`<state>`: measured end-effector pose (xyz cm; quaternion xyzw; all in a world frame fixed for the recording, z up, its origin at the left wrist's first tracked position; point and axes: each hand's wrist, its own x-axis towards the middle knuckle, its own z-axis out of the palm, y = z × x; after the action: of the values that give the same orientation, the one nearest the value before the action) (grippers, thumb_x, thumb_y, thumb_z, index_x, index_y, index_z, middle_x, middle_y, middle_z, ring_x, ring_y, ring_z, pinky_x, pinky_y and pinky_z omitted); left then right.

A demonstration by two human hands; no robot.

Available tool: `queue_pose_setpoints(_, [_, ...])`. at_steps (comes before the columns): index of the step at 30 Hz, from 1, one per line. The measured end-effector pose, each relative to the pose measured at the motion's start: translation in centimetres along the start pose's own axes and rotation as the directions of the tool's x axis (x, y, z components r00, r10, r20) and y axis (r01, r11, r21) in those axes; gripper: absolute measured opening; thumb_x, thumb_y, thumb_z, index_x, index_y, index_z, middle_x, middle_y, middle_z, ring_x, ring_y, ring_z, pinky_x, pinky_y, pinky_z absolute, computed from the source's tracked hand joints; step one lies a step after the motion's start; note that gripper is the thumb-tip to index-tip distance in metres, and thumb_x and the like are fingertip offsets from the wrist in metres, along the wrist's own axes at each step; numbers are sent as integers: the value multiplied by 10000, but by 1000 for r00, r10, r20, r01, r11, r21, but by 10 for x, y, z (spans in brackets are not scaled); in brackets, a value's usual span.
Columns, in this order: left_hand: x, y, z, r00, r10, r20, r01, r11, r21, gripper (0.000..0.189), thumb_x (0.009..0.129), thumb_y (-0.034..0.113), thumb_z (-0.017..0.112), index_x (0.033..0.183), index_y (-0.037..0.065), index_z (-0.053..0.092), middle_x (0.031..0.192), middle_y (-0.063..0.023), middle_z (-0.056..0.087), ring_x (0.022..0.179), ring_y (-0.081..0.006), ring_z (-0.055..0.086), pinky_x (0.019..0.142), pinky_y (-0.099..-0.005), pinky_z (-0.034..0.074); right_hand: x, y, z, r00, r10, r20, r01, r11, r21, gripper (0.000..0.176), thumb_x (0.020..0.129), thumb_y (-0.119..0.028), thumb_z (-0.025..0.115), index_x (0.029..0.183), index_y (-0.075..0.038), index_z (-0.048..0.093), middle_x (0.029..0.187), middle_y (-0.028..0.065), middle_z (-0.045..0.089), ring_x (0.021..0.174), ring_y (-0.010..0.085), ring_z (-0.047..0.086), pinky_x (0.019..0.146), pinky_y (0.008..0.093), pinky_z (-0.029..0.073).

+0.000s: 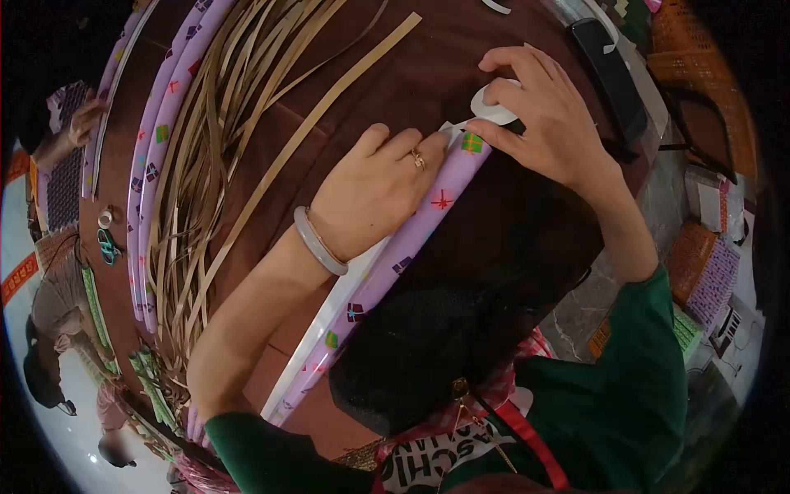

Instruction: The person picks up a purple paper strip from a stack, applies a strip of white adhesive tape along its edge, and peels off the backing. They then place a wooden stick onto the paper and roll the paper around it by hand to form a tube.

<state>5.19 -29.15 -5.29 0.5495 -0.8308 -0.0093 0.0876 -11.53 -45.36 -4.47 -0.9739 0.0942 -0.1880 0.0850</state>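
A long purple strip of glossy wrapping paper (383, 284), printed with small gift boxes and bows, runs diagonally from near my body to my hands. A white edge shows along its left side. My left hand (374, 189) lies over its upper part, fingers curled and gripping the edge. At the far end, my right hand (547, 111) has its thumb pressed on the purple strip. Its bent fingers are around a flat white rounded piece (492, 100), whose kind I cannot make out. What lies under my left fingers is hidden.
Many tan flat strips (222, 140) lie bundled on the brown table (304, 90). More purple strips (164, 123) lie beyond them. Small teal-handled snips (107, 247) rest near the far edge. A long black object (607, 78) sits at right. Another person's hand (85, 122) is at far left.
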Motion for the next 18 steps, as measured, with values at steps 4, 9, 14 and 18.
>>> queue_pose_setpoints(4, [5,1,5,996,-73,-57,67,993,-98,257,763,92,534,1011,43,582,1044,-47,547,931,-186,523,779,-307,380,-3,-4,2,999,30,-16,-30,999,12,234,673,-224,715,798,-79,582,962,41,484,932,255,482,802,373,385])
queue_pose_setpoints(9, [18,3,20,846,-486,-221,326,798,-506,256,730,92,670,964,36,584,845,-100,567,730,-263,558,632,-336,442,-5,-7,5,994,87,-70,-83,995,59,245,646,-196,729,818,-91,589,950,25,472,919,228,456,812,352,345])
queue_pose_setpoints(14, [27,10,24,728,-662,-175,440,648,-622,218,690,79,672,892,34,601,772,-90,553,727,-275,539,646,-381,450,-13,-4,13,986,114,-119,-103,990,94,267,642,-187,738,845,-100,590,978,28,458,864,212,459,806,353,343])
queue_pose_setpoints(18, [31,11,24,732,-653,-194,452,679,-579,130,677,105,685,779,49,626,749,-83,560,723,-268,537,644,-361,449,-20,-4,15,981,169,-98,-153,976,156,283,657,-181,735,880,-99,580,1001,39,443,827,206,465,802,349,342])
